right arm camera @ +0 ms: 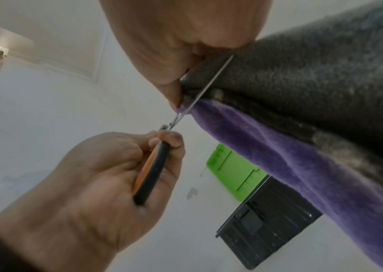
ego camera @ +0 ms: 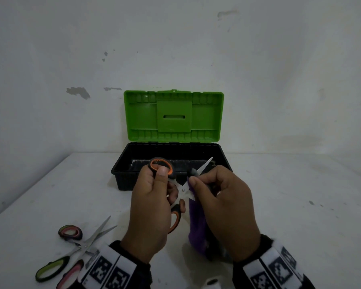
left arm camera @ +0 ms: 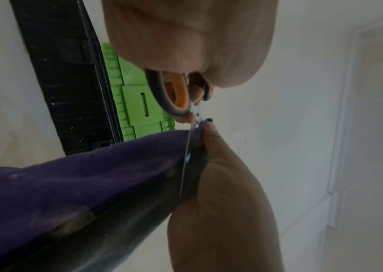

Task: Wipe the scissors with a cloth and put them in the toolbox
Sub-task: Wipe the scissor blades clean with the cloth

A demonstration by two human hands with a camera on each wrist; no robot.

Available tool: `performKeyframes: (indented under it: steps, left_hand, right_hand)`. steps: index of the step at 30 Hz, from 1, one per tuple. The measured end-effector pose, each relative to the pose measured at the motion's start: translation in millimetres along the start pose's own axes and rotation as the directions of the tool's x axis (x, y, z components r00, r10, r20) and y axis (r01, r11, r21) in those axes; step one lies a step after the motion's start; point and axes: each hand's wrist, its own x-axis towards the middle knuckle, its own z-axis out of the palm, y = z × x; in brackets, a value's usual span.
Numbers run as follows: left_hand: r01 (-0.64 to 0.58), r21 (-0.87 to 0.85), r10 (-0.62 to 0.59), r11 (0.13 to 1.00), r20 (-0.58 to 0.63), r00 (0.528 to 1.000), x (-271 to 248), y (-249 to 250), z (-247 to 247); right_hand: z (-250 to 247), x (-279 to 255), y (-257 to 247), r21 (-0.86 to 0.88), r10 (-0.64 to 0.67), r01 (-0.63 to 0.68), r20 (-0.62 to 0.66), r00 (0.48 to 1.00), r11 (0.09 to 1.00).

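My left hand [ego camera: 154, 197] grips the orange-and-black handles of a pair of scissors [ego camera: 184, 189], held with the blades spread apart in front of the toolbox [ego camera: 121, 171]. One blade tip points up and right over the box. My right hand [ego camera: 221, 203] pinches a purple and grey cloth [ego camera: 196, 226] around a blade near the pivot. The rest of the cloth hangs down under that hand. The left wrist view shows the blade [left arm camera: 186, 156] edge-on against the cloth [left arm camera: 81, 180]. In the right wrist view my thumb presses the cloth [right arm camera: 290, 147] onto the blade [right arm camera: 209, 81].
The black toolbox stands open at the wall with its green lid [ego camera: 173, 115] upright. Two more pairs of scissors lie at the table's near left: one with green handles [ego camera: 50, 270], one with pink handles [ego camera: 71, 232]. They cross each other.
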Motion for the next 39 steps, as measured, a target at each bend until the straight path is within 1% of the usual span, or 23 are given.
performKeyframes:
  steps: [2,5,6,10,13,15,18,22,27,31,36,39]
  left_hand:
    - [0.0,-0.004,0.0,1.0,0.002,1.0,-0.1,0.9,-0.5]
    - [0.008,-0.007,-0.008,1.0,0.005,1.0,-0.2,-0.3,-0.3]
    - [0.006,-0.003,-0.006,1.0,0.004,1.0,-0.4,-0.4,-0.3]
    - [-0.006,-0.002,0.006,1.0,0.002,1.0,-0.5,2.5,-2.5]
    - [-0.014,0.007,0.014,1.0,0.021,1.0,-1.1,2.8,-2.4]
    - [-0.024,0.019,0.024,1.0,0.024,0.999,-1.4,2.9,-3.0]
    - [-0.033,0.028,0.032,0.999,0.025,0.999,-0.9,5.7,-4.8]
    - [-0.041,0.047,0.038,0.998,0.046,0.998,-1.5,4.3,-5.1]
    - [-0.035,0.035,0.034,0.999,0.034,0.999,-1.4,4.4,-6.9]
    - [-0.037,0.043,0.035,0.998,0.055,0.998,-0.7,3.9,-5.5]
    - [-0.048,0.048,0.045,0.998,0.059,0.997,-0.8,5.7,-5.6]
    - [-0.039,0.053,0.036,0.998,0.055,0.998,-1.5,4.4,-3.9]
  right_hand:
    - [-0.7,0.4,0.5,0.008,0.016,-0.016,0.007,1.0,1.0]
    - [-4.5,8.2,6.1,0.012,0.074,-0.074,-0.067,0.995,0.997]
    - [-5.0,8.5,5.7,0.016,0.078,-0.077,-0.072,0.994,0.997]
    - [-3.8,3.7,-1.0,0.019,0.08,-0.08,0.006,0.997,0.997]
    - [-8.1,11.6,6.6,0.018,0.116,-0.115,-0.082,0.99,0.993]
    - [-8.9,11.2,5.2,0.024,0.112,-0.11,-0.089,0.99,0.994]
    - [-8.8,6.1,-0.5,0.045,0.108,-0.106,-0.03,0.994,0.993]
    - [-11.2,13.6,8.1,0.029,0.146,-0.144,-0.101,0.984,0.989]
    - [-9.7,7.5,0.6,0.057,0.15,-0.147,-0.054,0.987,0.988]
    - [-16.8,19.4,8.1,0.036,0.162,-0.158,-0.143,0.976,0.987]
    - [-15.8,12.0,0.6,0.037,0.145,-0.142,-0.091,0.985,0.989]
    - [-18.3,17.9,6.6,0.019,0.158,-0.157,-0.139,0.978,0.987]
